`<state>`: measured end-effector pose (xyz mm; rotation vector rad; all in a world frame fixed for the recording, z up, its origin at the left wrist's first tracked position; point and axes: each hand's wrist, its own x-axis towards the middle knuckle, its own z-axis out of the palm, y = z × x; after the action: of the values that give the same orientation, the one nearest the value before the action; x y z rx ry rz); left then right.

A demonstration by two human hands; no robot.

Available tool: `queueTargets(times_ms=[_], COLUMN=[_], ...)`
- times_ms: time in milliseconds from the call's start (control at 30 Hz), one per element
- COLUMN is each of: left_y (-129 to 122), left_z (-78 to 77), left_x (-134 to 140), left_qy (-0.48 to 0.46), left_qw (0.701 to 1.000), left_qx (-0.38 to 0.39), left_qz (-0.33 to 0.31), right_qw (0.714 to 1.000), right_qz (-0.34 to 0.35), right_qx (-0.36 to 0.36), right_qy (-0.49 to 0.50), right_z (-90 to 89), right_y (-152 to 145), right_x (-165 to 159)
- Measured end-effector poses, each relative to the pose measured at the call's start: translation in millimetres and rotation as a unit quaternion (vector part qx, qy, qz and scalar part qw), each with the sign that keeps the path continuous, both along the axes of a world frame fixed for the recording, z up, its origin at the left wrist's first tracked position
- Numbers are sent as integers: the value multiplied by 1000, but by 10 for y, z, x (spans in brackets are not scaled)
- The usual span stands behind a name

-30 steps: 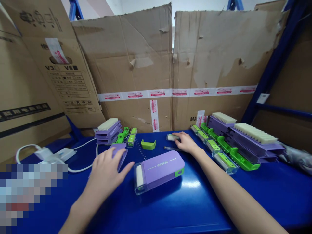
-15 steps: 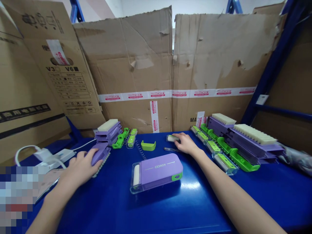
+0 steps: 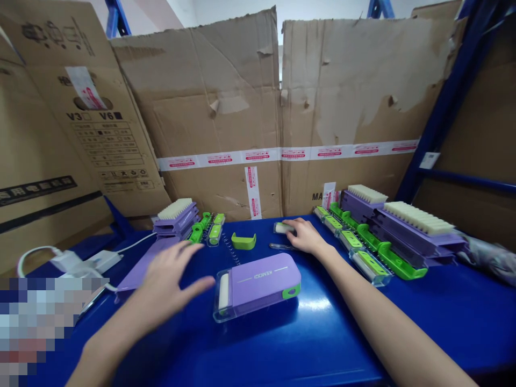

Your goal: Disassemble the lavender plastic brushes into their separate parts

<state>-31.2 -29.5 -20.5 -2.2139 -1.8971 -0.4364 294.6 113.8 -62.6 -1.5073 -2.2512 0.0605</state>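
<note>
On table [image 3: 310,352], purple unit [image 3: 260,284] appearing assembled; green bracket [image 3: 244,243] lying unfitted. I'm holding left hand [image 3: 166,279] near purple panel [image 3: 139,266], fingers apart; right hand [image 3: 307,236] touching clear-cased piece [image 3: 281,228], clamping unclear.

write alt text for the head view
A person's open left hand is near a purple panel; their right hand touches a small clear piece on a blue table. Between the arms lies a purple device; cardboard stands behind.

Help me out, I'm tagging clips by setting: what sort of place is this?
Probably a workbench in a workshop or storeroom: purple parts and green parts line both sides of a blue table, with cardboard standing along the back.
</note>
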Motion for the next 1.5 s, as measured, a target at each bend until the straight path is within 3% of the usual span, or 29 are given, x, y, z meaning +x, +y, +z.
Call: queueTargets(times_ms=[100, 200, 333, 433, 500, 633, 767, 900, 1267, 1500], left_y=[-141, -147, 24, 265, 496, 1057, 1528, 1801, 1945, 1590], left_z=[-55, -80, 15, 158, 253, 346, 267, 114, -141, -65], left_x=[391, 655, 703, 645, 618, 632, 741, 873, 1276, 996], left_qy=[-25, -44, -52, -60, -67, -73, -58, -28, -107, -112], left_qw=[979, 968, 963, 971, 982, 991, 997, 997, 983, 986], left_qx=[-101, -106, -52, 14, 47, 48, 9, -55, -99, -37], left_qz=[-175, -222, -258, -229, -171, -97, -49, -40, -112, -118], right_qw=[1000, 1000, 1000, 999, 998, 997, 997, 996, 997, 998], right_qz=[5, 11, 21, 39, 50, 64, 66, 69, 67, 50], right_qx=[5, 18, 11, 7, 8, 7, 15, 12, 22, 9], right_qy=[0, 1, 7, 21, 32, 47, 43, 51, 39, 37], right_z=[-4, -27, -52, -52, -50, -58, -74, -64, 1, -2], right_y=[-3, 8, 28, 37, 44, 64, 75, 66, -13, -22], right_x=[-1, 3, 28, 51, 60, 61, 59, 56, 14, 8])
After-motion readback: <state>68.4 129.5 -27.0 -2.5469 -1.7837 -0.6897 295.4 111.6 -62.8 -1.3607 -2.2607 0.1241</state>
